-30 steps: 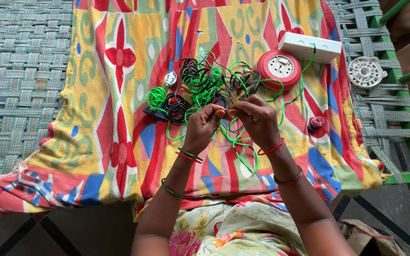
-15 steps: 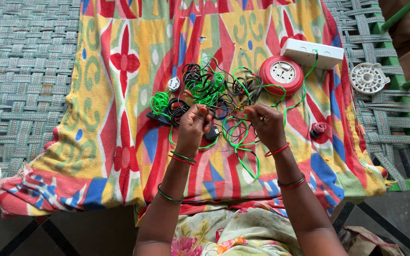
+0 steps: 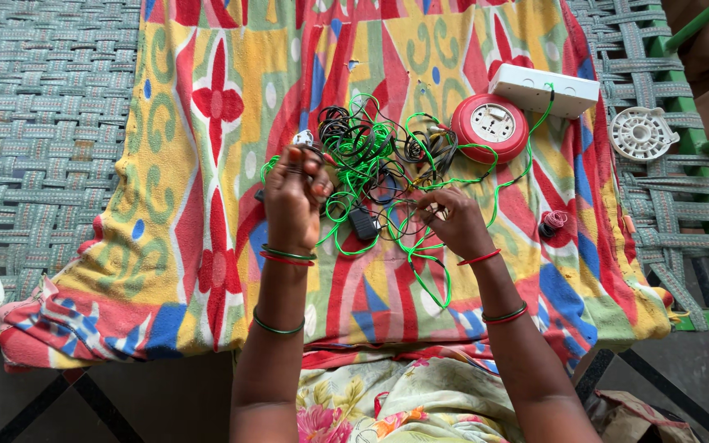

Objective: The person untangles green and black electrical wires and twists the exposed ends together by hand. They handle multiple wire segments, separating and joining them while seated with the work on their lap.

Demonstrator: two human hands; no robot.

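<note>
Left hand (image 3: 293, 197) and right hand (image 3: 451, 221) pinching tangled green wire (image 3: 363, 156); beside it, round red socket case (image 3: 490, 126), white rectangular box (image 3: 543, 90).

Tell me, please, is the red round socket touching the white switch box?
Touching: the head view shows the red round socket's upper rim meeting the white switch box's lower edge, no cloth between.

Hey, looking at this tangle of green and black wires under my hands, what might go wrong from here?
1. The green wire loops through the black cords; pulling with the left hand may tighten knots rather than free them.
2. One green strand runs up to the white switch box past the red round socket, so a tug by the right hand might drag them across the cloth.
</note>
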